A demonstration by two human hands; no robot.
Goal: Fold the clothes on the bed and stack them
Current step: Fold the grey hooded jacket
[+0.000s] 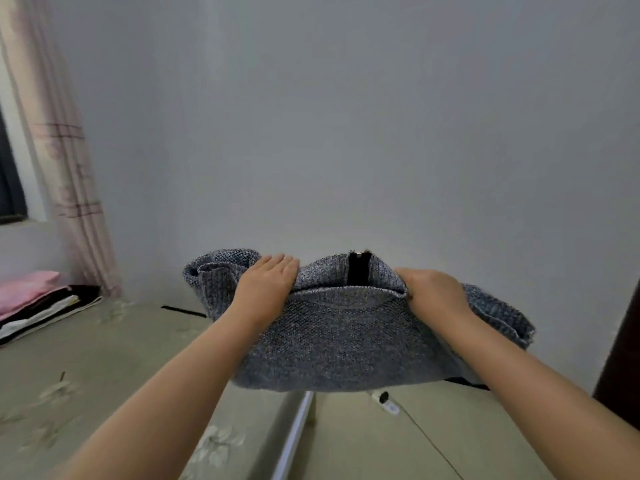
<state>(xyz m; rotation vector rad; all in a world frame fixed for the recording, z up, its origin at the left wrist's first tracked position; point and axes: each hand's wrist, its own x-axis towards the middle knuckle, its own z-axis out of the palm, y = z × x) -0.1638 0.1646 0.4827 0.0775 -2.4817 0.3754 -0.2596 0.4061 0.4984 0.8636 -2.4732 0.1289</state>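
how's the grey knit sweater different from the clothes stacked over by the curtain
The grey knit sweater is held up off the bed by the left hand and right hand; the stacked clothes lie on the bed. The sweater is bunched and sagging, the stack flat and folded. The sweater is speckled grey, the stack pink, black and white. Both are clothing.

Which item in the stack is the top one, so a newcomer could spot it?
Start at the curtain on the left and drop to the bed below it. There lies the stack of folded clothes at the far left edge. The pink piece sits on top, the only pink above the black and white layers.
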